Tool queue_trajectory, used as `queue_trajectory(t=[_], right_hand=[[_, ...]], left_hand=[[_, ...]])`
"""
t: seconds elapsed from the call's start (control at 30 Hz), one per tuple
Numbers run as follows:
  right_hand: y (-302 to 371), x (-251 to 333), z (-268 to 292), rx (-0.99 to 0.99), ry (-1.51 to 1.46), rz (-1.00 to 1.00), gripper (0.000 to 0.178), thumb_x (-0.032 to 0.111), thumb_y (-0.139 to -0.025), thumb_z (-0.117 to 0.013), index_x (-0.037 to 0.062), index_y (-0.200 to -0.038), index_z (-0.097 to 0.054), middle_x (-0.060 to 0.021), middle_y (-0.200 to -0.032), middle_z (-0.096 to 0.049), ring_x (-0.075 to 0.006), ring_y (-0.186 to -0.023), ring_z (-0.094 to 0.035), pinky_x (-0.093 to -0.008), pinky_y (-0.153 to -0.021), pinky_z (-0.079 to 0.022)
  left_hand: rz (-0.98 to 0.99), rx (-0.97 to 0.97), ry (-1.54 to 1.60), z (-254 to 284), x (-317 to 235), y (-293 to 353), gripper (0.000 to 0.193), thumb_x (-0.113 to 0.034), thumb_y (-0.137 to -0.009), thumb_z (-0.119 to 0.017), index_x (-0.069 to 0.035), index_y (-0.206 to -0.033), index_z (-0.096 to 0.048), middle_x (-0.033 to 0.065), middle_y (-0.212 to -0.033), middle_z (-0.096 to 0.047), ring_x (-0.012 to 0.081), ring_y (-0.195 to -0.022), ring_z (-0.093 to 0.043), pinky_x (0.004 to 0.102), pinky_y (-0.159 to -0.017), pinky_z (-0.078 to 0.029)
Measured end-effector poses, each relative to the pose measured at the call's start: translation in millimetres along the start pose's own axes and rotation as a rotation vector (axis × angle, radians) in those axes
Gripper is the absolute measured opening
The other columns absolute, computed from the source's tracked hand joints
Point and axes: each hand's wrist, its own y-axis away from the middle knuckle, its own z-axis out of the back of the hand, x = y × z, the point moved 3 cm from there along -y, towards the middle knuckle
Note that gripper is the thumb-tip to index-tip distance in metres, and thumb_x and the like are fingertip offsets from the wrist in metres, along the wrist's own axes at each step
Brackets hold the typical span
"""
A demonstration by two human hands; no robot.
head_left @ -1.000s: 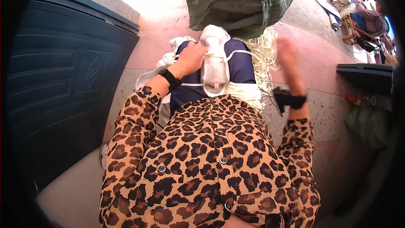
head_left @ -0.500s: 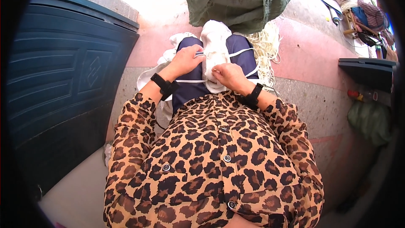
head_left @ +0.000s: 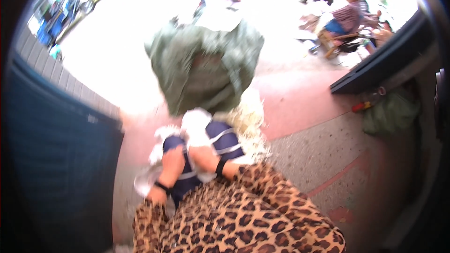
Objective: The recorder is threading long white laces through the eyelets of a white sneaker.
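Left hand (head_left: 172,165) low and left of centre, fingers curled down onto a white cloth bundle (head_left: 197,129) and pressing it, black band at the wrist; right hand (head_left: 204,158) just beside it, also closed onto the white cloth, black band behind it and leopard-print sleeve (head_left: 262,192) running to the lower right. Hard to tell, through the blur, whether either hand pinches the cloth or merely presses flat on it. Bundle resting on a navy garment with pale stripes (head_left: 225,141), both just below the middle of the frame. Judged soft, light and limp: likely to sag and unfold when lifted, not slippery, not fragile; best gathered in a fistful near the middle or taken by two edges. Beyond the hands, toward the centre, a frayed cream fabric (head_left: 251,126) touching the navy piece, then a big olive-green sack (head_left: 206,65) standing behind, its mouth crumpled. Further out, a dark blue panel (head_left: 51,159) filling the left, speckled floor (head_left: 309,154) at right. Whole frame smeared by motion; fingertips buried in cloth; lower edge of the navy garment covered by the leopard-print front; other people at the top edge cut off and overexposed.
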Motion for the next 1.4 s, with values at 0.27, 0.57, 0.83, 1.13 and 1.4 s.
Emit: queue_trajectory(t=[0.27, 0.57, 0.83, 1.13, 1.4], right_hand=[[5.7, -1.7, 87.8, 0.601, -1.496, -0.482, 0.018, 0.021, -0.087, -0.052, 0.0116, -0.073, -0.048, 0.0037, -0.058, -0.038, -0.0095, -0.048, -0.035, -0.0265, -0.044, -0.030], [94.2, -12.2, 393.9, -0.532, -2.036, 0.357, 0.026, 0.027, -0.094, -0.039, 0.0170, -0.071, -0.036, 0.0069, -0.052, -0.026, -0.0065, -0.043, -0.023, -0.0260, -0.042, -0.023], [119.4, 41.9, 433.8, -0.215, -1.747, 0.605, 0.020, 0.021, -0.095, -0.041, 0.0132, -0.077, -0.033, 0.0042, -0.044, -0.031, -0.0072, -0.033, -0.025, -0.0264, -0.031, -0.019], [145.4, -153.4, 404.2, -0.409, -2.006, 0.264, 0.022, 0.003, -0.086, -0.043, -0.0110, -0.097, -0.055, -0.0237, -0.123, -0.048, -0.0343, -0.124, -0.037, -0.0489, -0.111, -0.018], [232.1, -284.2, 310.2, -0.768, -1.971, -0.205, 0.008, 0.007, -0.084, -0.046, 0.0051, -0.077, -0.044, -0.0059, -0.074, -0.040, -0.0181, -0.068, -0.041, -0.0360, -0.072, -0.038]], left_hand=[[0.073, 0.000, -0.253, 6.8, 7.1, -4.5, 0.003, -0.007, -0.079, -0.050, -0.007, -0.081, -0.052, 0.0132, -0.067, -0.060, 0.0308, -0.069, -0.060, 0.0456, -0.060, -0.046], [0.099, 0.162, -0.009, -5.9, -17.6, -22.1, 0.011, -0.014, -0.083, -0.050, -0.004, -0.087, -0.053, 0.0165, -0.081, -0.061, 0.0351, -0.078, -0.060, 0.0474, -0.064, -0.048], [-0.807, 0.229, 0.559, 32.0, -87.6, -63.7, 0.031, -0.025, -0.078, -0.066, -0.015, -0.106, -0.063, 0.0129, -0.096, -0.061, 0.0316, -0.091, -0.057, 0.0375, -0.079, -0.047], [0.328, 0.116, 1.967, 90.9, 81.0, -37.9, 0.024, -0.014, -0.092, -0.046, -0.010, -0.068, -0.046, -0.0017, -0.056, -0.043, 0.0113, -0.051, -0.042, 0.0277, -0.056, -0.042], [0.683, -0.585, 1.809, 175.2, 236.2, 64.6, 0.017, -0.024, -0.094, -0.048, -0.012, -0.082, -0.048, -0.0050, -0.056, -0.033, 0.0076, -0.046, -0.032, 0.0224, -0.046, -0.028]])
